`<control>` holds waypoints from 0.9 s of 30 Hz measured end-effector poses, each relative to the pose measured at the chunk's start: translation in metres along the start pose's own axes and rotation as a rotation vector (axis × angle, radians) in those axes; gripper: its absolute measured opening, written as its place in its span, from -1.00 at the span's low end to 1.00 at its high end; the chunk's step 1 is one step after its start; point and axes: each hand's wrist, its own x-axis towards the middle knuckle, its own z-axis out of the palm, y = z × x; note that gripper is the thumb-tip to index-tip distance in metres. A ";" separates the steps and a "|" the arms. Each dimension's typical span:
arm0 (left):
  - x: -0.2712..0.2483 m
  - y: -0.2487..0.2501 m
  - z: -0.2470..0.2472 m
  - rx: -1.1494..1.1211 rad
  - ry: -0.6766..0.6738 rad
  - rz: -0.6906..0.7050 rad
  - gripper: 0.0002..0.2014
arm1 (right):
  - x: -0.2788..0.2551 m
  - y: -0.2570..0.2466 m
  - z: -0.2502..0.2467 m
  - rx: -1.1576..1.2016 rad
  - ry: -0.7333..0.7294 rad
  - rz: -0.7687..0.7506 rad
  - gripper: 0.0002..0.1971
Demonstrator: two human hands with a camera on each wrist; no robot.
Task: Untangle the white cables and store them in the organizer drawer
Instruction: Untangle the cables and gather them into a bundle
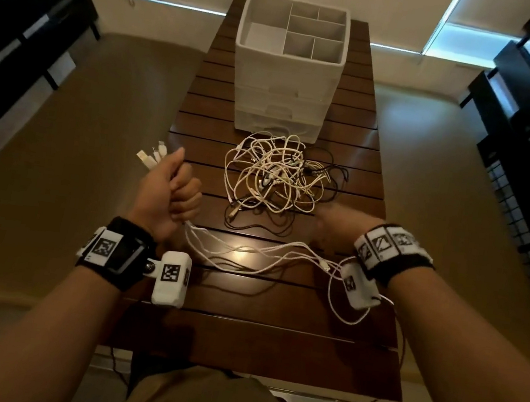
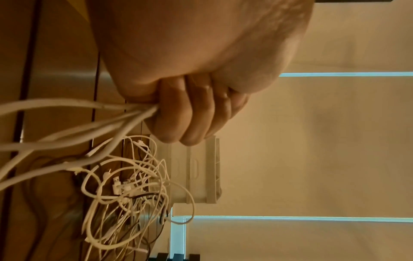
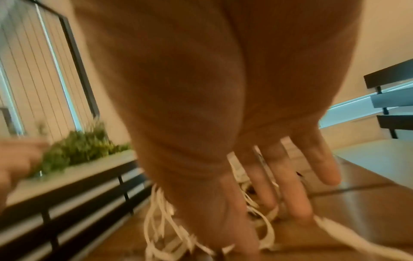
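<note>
gripping a bunch of freed white cables in a closed fist, the left hand has their plugs fanned out above the thumb while the tails trail across the slatted table toward the right wrist. at centre the tangle of white and dark leads lies just in front of the organizer, whose drawers look closed. the right hand, blurred, has its fingers spread and straight over the heap, holding nothing. best judged: pick one white loop, follow it to its plug, and draw it out slowly so knots don't cinch.
</note>
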 end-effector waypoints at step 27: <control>0.011 -0.020 0.056 0.242 -0.018 -0.045 -0.47 | -0.012 -0.060 -0.123 0.783 1.141 -0.197 -0.67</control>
